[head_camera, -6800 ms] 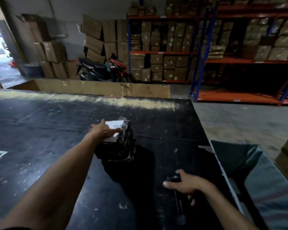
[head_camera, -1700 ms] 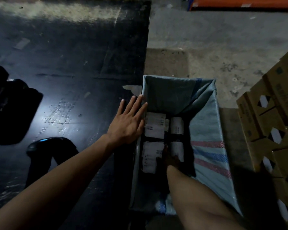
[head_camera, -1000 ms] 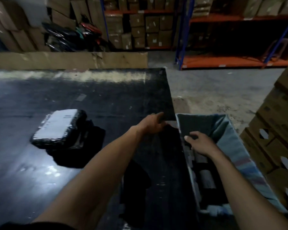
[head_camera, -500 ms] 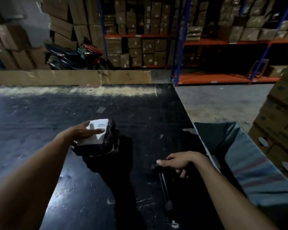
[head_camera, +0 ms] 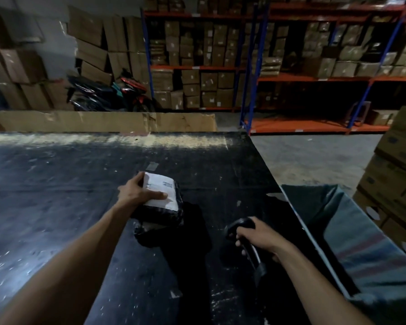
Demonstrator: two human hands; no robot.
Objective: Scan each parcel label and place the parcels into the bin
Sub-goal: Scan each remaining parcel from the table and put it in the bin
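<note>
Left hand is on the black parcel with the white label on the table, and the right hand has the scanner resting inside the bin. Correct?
Not quite. The left hand does hold the black parcel on the table, but the right hand grips the scanner over the table, left of the bin, not inside it. The head view shows this.

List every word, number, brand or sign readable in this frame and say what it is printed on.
None can be read.
White label on the black-wrapped parcel held by the left hand: dark print near its top, too blurred to read.
Cardboard boxes at right: bluish markings, too blurred.
Stickers on the boxes on the shelves: too small.
Scanner in the right hand: no text visible.
</note>
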